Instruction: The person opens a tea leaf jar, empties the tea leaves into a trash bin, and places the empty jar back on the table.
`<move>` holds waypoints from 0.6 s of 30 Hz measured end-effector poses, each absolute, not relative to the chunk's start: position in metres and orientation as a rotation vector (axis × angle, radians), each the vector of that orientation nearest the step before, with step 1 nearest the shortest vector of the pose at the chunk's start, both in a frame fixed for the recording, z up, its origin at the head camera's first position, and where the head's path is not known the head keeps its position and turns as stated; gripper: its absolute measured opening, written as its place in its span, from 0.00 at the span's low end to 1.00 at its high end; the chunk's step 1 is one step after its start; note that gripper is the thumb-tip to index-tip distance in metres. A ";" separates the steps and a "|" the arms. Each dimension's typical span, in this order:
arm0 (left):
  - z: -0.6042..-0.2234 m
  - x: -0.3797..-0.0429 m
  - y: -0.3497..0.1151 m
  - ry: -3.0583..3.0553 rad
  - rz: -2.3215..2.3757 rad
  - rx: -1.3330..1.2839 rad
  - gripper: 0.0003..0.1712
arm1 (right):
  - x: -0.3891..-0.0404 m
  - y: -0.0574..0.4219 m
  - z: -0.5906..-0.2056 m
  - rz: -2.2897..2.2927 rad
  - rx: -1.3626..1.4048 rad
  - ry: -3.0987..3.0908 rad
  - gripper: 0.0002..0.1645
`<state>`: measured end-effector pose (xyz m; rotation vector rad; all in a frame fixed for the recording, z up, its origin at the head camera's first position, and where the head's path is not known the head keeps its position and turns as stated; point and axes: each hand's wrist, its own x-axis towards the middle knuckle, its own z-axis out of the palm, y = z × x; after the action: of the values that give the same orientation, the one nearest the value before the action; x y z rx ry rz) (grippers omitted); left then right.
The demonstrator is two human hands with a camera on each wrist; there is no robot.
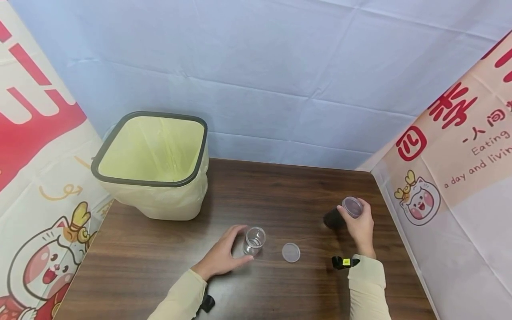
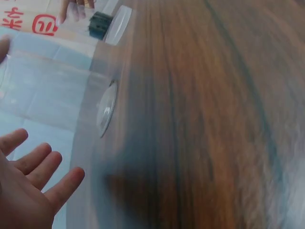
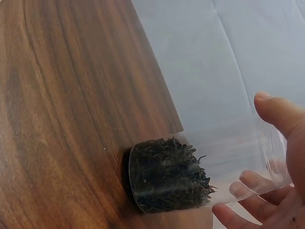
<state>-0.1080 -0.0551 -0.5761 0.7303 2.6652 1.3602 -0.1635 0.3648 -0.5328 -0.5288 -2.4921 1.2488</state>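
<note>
A clear, lidless, empty plastic jar (image 1: 254, 240) stands upright on the wooden table. My left hand (image 1: 225, 254) is spread around its left side, thumb toward the front; in the left wrist view the fingers (image 2: 50, 174) look straight and apart from the wall. To the right, my right hand (image 1: 358, 221) holds a lidded clear jar (image 3: 171, 174) near its top, fingers curled round its far side. Dark dried tea leaves (image 3: 164, 183) fill roughly its lower half. A round translucent lid (image 1: 290, 252) lies flat between the two jars.
A cream bin (image 1: 180, 202) with a dark rim and a pale yellow liner stands at the table's back left. A light blue cloth (image 1: 256, 84) hangs behind the table (image 1: 260, 186). Printed banners (image 1: 476, 146) flank it on both sides.
</note>
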 end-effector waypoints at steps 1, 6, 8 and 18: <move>-0.574 -0.108 -0.058 2.672 1.366 0.734 0.48 | -0.163 0.364 -0.532 1.254 -0.529 -2.490 0.48; -0.569 -0.110 -0.069 2.716 1.436 0.759 0.41 | -0.161 0.362 -0.525 1.281 -0.536 -2.481 0.47; -0.566 -0.111 -0.072 2.736 1.467 0.763 0.39 | -0.160 0.361 -0.522 1.291 -0.534 -2.479 0.47; -0.550 -0.118 -0.078 2.816 1.504 0.731 0.35 | -0.158 0.350 -0.499 1.316 -0.480 -2.469 0.45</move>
<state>-0.1183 -0.0784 -0.5498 0.7312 2.8157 1.5039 -0.1577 0.3505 -0.4992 -0.4804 -2.4692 1.3155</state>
